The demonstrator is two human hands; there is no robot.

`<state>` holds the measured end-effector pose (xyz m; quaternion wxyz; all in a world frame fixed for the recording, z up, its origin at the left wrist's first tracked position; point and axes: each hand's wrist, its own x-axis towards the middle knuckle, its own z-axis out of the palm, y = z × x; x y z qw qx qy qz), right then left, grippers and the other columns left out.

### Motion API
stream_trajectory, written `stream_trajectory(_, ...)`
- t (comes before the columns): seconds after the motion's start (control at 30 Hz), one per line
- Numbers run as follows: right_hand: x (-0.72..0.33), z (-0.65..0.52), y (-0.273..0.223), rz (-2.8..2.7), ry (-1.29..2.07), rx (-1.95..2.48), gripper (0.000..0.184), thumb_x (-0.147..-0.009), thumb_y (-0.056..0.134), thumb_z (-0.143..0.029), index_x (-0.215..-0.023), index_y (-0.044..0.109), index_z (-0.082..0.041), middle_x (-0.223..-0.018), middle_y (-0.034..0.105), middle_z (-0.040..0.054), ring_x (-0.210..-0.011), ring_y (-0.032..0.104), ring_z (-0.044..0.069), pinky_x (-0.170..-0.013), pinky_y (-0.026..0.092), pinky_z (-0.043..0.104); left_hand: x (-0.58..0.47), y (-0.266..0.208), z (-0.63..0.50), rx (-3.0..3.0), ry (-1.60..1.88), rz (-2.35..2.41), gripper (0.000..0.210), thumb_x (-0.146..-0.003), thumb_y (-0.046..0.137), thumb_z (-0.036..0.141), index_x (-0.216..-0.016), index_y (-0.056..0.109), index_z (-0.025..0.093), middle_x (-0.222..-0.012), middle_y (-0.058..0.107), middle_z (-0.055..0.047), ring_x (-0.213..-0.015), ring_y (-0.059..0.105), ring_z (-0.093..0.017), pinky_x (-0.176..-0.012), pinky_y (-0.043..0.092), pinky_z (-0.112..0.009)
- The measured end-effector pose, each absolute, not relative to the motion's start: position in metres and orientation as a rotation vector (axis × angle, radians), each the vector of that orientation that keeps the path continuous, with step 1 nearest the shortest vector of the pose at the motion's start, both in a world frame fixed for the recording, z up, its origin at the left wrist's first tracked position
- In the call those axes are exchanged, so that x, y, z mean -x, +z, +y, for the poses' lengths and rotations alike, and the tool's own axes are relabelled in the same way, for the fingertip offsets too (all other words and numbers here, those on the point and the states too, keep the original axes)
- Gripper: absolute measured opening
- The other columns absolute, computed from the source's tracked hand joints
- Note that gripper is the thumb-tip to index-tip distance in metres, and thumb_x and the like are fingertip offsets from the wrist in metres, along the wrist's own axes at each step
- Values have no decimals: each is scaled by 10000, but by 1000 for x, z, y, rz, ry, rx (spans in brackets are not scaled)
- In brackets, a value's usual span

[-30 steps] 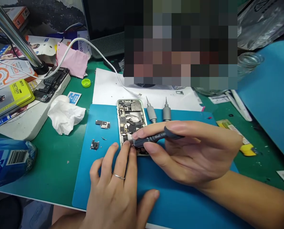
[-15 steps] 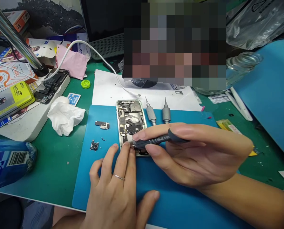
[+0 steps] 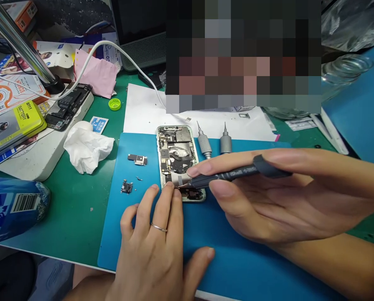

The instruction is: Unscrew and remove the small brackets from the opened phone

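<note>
While left hand (image 3: 157,247) stays, screwdriver (image 3: 234,174) leans farther right.

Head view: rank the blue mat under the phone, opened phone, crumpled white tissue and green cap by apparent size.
1. Blue mat, partly covered
2. Opened phone, its lower end partly hidden by fingers
3. Crumpled white tissue
4. Green cap, clearly smallest

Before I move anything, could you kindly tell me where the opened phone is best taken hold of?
I would take the opened phone by its long outer edges, towards the far end, from above. It lies flat with its inner parts bare, so the edges look safest, and the dark screwdriver crowds its near end.
</note>
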<state>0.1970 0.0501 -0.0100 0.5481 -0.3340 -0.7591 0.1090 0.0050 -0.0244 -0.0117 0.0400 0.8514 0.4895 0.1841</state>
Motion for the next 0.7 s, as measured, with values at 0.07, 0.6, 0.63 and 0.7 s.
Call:
stream_trajectory(0.07,-198,56,-4,-1820,219,684,613,-792,746,37,-1326,584,-217,-871,754,-1,-768,776,152,-600,671,215,-5,-12,-25,-2599,567,1504,615,-1070,474,531,-1494,537,90,-1569,553,-97,-1443,426,-307,-1091,287,-455)
stream_trajectory(0.6,-187,57,-11,-1750,224,698,574,-813,693,47,-1309,636,-236,-873,725,0,-754,766,147,-617,667,198,-3,-9,-29,-2566,589,1502,504,-1075,483,444,-1438,585,110,-1279,570,-150,-1267,461,-310,-1066,283,-435)
stream_trajectory(0.63,-187,57,-10,-1763,223,700,564,-811,707,33,-1300,636,-239,-872,726,0,-758,768,152,-608,668,202,-2,-9,-30,-2573,574,1500,504,-1073,488,439,-1450,574,116,-1258,560,-140,-1247,461,-308,-1056,287,-435)
stream_trajectory(0.7,-187,57,-10,-1773,231,698,551,-804,734,11,-1279,643,-252,-866,731,0,-756,770,161,-590,669,212,0,-9,-31,-2596,541,1491,510,-1072,494,434,-1470,554,122,-1200,549,-121,-1196,467,-298,-1022,303,-430)
